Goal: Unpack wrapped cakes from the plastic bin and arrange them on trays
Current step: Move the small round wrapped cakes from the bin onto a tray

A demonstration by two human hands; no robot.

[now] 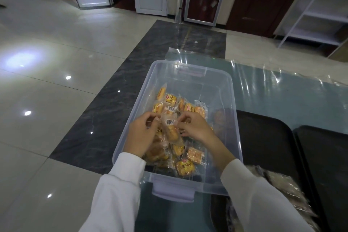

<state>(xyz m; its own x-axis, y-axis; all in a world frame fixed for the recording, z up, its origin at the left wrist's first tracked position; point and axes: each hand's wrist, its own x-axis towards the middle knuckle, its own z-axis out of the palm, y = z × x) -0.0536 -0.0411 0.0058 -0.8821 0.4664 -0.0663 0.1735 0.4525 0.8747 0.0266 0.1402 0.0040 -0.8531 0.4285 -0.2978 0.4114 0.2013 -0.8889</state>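
Note:
A clear plastic bin (222,88) stands on the glass table in front of me, holding several wrapped yellow cakes (185,167). Both my hands are inside it. My left hand (140,133) and my right hand (195,128) pinch one wrapped cake (171,130) between them, each at a side of its clear wrapper, barcode label facing up. Two black trays lie to the right of the bin: the near tray (263,137) and a second tray (323,152) further right. Some wrapped cakes (286,192) lie blurred on the near tray by my right sleeve.
The glass table (282,96) is covered with a clear plastic sheet and ends at its left edge beside the bin. Tiled floor (56,100) lies to the left. White doors and a white shelf unit (320,11) stand at the back.

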